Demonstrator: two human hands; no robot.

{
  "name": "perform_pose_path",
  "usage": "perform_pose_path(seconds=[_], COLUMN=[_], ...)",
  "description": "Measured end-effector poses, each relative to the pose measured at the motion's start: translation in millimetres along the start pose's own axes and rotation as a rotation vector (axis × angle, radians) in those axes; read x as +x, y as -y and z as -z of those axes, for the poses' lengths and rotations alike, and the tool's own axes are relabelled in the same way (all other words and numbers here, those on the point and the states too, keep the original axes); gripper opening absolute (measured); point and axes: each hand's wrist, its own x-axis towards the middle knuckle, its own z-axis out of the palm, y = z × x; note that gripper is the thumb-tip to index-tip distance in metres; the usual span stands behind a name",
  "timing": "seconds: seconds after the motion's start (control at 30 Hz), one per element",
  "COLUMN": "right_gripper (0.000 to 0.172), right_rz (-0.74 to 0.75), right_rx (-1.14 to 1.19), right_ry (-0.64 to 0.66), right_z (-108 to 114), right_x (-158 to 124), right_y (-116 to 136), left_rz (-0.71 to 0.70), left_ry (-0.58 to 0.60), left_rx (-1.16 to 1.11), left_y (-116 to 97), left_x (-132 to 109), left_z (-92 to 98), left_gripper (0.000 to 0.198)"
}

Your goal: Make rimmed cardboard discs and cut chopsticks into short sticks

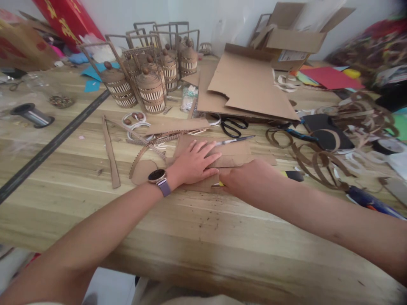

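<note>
In the head view, a wooden table (178, 241) is seen from above, with two bare hands at its middle. A piece of brown cardboard (233, 149) lies flat beneath them. It is pressed down by the left hand (199, 163), laid palm down with fingers spread, apparently so that the sheet is kept from sliding. Just beside that thumb, a yellow cutter (221, 184) is gripped in the right hand (243, 180), its fingers curled and pinching the tool; most fingertips are hidden. The tip is pointed toward the left and held low, seemingly for control close to the cardboard. Whether the blade is touching cannot be told.

A pen (237, 140) is rested on the cardboard, and black scissors (234, 127) are placed just beyond, probably for easy reach. Farther back, a large cardboard sheet (251, 84) is laid beside grouped woven-looking lidded containers (151, 93), perhaps set back to leave working room.
</note>
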Motion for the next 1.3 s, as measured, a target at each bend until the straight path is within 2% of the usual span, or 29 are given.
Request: perform_pose_path(seconds=[0.13, 0.2, 0.37, 0.57, 0.73, 0.87, 0.97, 1.3], right_gripper=[0.017, 0.018, 0.019, 0.015, 0.021, 0.031, 0.035, 0.023], right_rz=[-0.049, -0.033, -0.001, 0.036, 0.052, 0.063, 0.083, 0.046], right_rx=[0.033, 0.039, 0.066, 0.027, -0.010, -0.021, -0.035, 0.016], right_ry=[-0.160, -0.184, -0.124, -0.060, 0.039, 0.067, 0.060, 0.083], right_z=[-8.5, -8.8, -7.7, -0.9, 16.2, 23.4, 23.3, 13.6], right_x=[-2.3, -1.1, 4.7, 5.0, 7.7, 11.2, 11.8, 8.9], right_y=[-1.1, 3.6, 15.5, 16.3, 19.9, 23.4, 23.9, 17.5], left_rz=[-0.006, -0.008, -0.003, -0.003, 0.003, 0.009, 0.014, -0.014], left_ry=[-0.014, -0.016, -0.001, -0.016, -0.011, -0.002, 0.009, -0.003], left_rx=[0.012, 0.019, 0.025, 0.000, -0.008, -0.012, -0.018, -0.005], left_y=[0.0, 0.0, 0.4, 0.1, -0.9, -1.7, -1.9, 1.0], left_x=[-0.5, -0.6, -0.1, -0.1, -0.3, -0.2, -0.4, -1.5], left_z=[-0.6, -0.7, -1.0, -2.1, -0.5, 0.9, 1.3, 1.5], left_gripper=[0.056, 0.055, 0.057, 0.057, 0.054, 0.053, 0.053, 0.058])
